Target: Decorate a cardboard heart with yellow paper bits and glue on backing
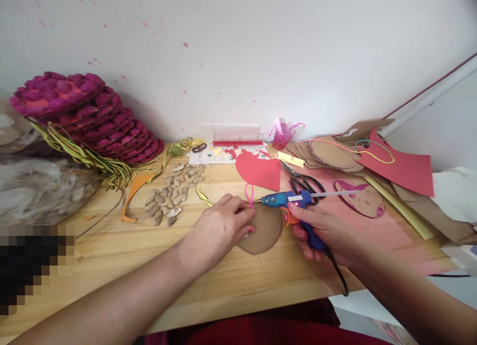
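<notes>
- On the table (231,280), the piece of cardboard (266,233) lies in the middle, near the front.
- The glue gun (273,200) is at its back right side, before the scissors (295,174).
- Behind the cardboard lies cut paper (258,171).
- Peanuts (168,198) lie to the left.
- Behind them, farther left, is a stack of pieces (108,119), with a plastic bag (37,188) at its front left.
- At the back, before the wall (238,62), there is a cup (282,135).

No readable text — the label (295,198) on the glue gun (306,199) blurs.
</notes>
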A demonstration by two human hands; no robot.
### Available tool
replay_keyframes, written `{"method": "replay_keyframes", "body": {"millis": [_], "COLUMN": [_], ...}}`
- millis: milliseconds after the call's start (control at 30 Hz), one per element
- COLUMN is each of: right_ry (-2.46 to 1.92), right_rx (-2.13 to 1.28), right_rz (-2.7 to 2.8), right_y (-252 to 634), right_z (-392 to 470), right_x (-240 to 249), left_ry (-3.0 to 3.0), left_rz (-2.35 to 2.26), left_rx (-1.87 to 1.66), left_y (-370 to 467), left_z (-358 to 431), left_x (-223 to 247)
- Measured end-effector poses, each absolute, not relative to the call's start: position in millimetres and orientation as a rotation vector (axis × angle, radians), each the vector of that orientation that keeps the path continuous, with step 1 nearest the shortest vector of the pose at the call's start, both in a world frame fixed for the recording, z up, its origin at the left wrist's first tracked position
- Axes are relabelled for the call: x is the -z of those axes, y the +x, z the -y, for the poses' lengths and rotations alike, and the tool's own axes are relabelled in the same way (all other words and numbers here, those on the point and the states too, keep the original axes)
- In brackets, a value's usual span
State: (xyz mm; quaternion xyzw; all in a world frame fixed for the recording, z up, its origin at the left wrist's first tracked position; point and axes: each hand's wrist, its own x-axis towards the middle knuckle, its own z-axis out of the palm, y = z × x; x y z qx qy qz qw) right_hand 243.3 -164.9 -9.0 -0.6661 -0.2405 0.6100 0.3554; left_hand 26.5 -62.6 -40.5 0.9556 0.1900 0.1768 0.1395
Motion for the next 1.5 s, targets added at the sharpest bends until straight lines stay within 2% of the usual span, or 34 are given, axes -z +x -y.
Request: {"method": "replay_keyframes", "body": {"millis": [1100,1500], "right_ry": [-1.702,-1.919], "right_rx": [-1.633,-1.512], "right_rz": [0.533,0.705], "right_y": [245,237], "right_z": [172,164], "right_x": [13,8], "left_ry": [2.718,2.778], "left_rz": [-0.535,-0.537], "left_rx": [-0.512,-0.469], "left_y": [24,27], "left_z": [62,61], "left_x": [40,38]}}
